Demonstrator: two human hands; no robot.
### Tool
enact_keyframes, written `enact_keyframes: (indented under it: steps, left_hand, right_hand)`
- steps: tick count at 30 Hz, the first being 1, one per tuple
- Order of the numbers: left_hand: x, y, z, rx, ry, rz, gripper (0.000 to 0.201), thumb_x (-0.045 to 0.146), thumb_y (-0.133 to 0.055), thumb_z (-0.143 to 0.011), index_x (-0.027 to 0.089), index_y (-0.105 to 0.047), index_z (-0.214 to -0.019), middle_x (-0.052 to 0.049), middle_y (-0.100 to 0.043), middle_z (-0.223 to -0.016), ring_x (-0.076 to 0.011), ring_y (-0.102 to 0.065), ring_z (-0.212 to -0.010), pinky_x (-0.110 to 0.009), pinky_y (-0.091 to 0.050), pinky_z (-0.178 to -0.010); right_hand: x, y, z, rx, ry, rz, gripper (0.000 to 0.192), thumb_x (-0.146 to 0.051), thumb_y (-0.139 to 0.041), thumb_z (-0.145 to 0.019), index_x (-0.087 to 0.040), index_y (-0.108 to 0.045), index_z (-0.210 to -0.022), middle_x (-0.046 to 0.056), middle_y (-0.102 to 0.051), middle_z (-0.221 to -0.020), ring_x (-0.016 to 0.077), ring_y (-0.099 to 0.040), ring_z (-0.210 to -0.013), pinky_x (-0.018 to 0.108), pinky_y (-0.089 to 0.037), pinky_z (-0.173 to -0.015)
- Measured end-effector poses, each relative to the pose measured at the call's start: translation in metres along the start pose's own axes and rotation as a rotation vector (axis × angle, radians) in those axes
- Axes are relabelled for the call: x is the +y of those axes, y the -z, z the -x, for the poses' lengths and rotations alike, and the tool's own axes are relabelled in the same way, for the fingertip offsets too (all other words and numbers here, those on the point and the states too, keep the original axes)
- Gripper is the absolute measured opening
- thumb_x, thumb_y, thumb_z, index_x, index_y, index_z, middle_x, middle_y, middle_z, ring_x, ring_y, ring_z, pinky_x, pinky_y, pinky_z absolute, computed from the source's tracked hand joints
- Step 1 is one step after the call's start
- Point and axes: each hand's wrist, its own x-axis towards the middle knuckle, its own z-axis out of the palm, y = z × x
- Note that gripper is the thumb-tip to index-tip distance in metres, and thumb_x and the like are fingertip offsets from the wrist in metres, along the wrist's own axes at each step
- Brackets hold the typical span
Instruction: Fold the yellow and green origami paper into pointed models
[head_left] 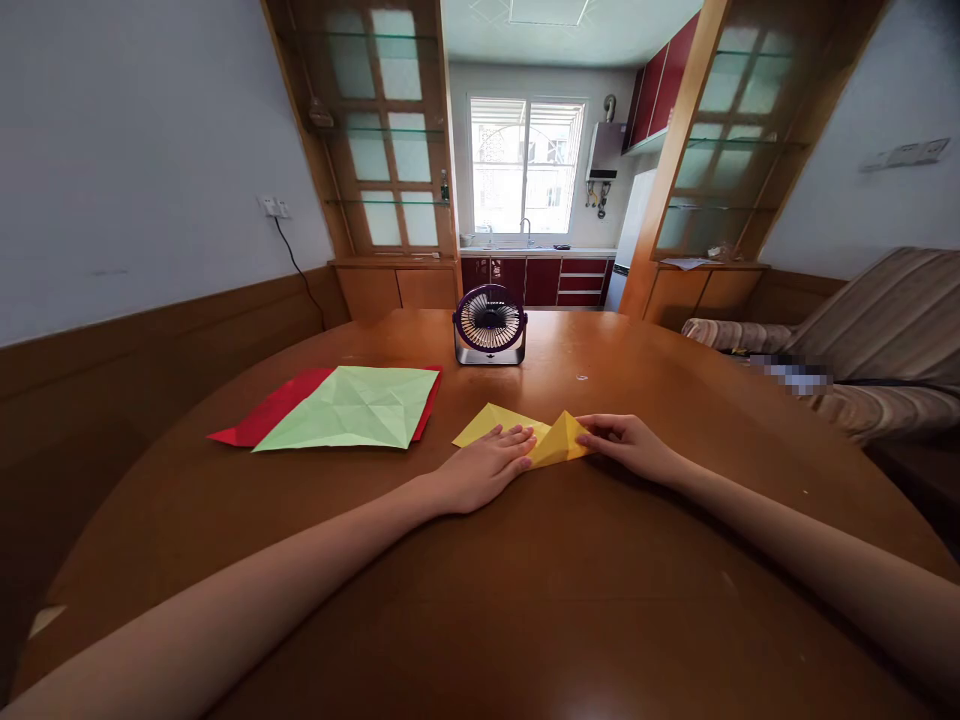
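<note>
The left hand (pixel 484 468) lies flat and open on the folded yellow paper (pixel 525 435). The right hand (pixel 626 443) pinches its pointy raised fold on the smooth wooden table (pixel 525 600).

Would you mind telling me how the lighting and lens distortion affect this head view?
Head view: daylight from the window overexposes its panes; the wooden table carries a soft sheen near the bottom edge; the wide lens bows the table rim and stretches both forearms; the yellow paper under both hands stays sharp.
</note>
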Motion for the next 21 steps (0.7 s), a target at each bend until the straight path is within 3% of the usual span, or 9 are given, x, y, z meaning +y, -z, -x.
enact_keyframes:
  steps: [5, 12, 16, 21]
  left_hand:
    - [0.0004, -0.0011, 0.0005, -0.021, 0.024, 0.041, 0.051, 0.038, -0.021, -0.103, 0.016, -0.033, -0.148, -0.007, -0.027, -0.155, -0.0205, -0.023, -0.144, -0.038, -0.020, -0.118]
    - [0.0015, -0.0010, 0.0036, -0.017, 0.129, 0.151, 0.057, 0.044, -0.023, -0.101, 0.022, -0.015, -0.153, -0.005, -0.024, -0.157, -0.0246, -0.021, -0.145, -0.040, -0.023, -0.116]
    - [0.0005, -0.0007, 0.0028, -0.011, 0.022, 0.132, 0.050, 0.036, -0.020, -0.103, 0.023, -0.026, -0.151, -0.002, -0.024, -0.157, -0.0183, -0.020, -0.146, -0.038, -0.014, -0.120]
    - [-0.0012, -0.0017, 0.0016, -0.011, 0.009, 0.088, 0.048, 0.033, -0.020, -0.103, 0.022, -0.032, -0.148, -0.003, -0.027, -0.156, -0.0187, -0.021, -0.145, -0.039, -0.014, -0.120]
  right_hand:
    - [0.0005, -0.0038, -0.0037, 0.106, 0.020, 0.168, 0.051, -0.049, -0.058, -0.086, -0.017, -0.060, -0.126, 0.003, -0.064, -0.083, 0.0121, -0.049, -0.063, 0.026, -0.042, -0.059]
    - [-0.0034, -0.0083, -0.0053, 0.132, 0.048, 0.265, 0.046, -0.046, -0.055, -0.089, -0.020, -0.060, -0.126, 0.000, -0.057, -0.075, 0.0126, -0.047, -0.062, 0.026, -0.041, -0.059]
    - [-0.0045, -0.0089, -0.0058, 0.133, 0.110, 0.358, 0.039, -0.042, -0.053, -0.091, -0.021, -0.064, -0.122, 0.004, -0.062, -0.087, 0.0149, -0.052, -0.070, 0.029, -0.046, -0.067]
    - [0.0010, -0.0092, -0.0072, 0.099, 0.158, 0.397, 0.032, -0.038, -0.050, -0.093, -0.021, -0.071, -0.111, 0.006, -0.060, -0.086, 0.0165, -0.057, -0.075, 0.031, -0.049, -0.070]
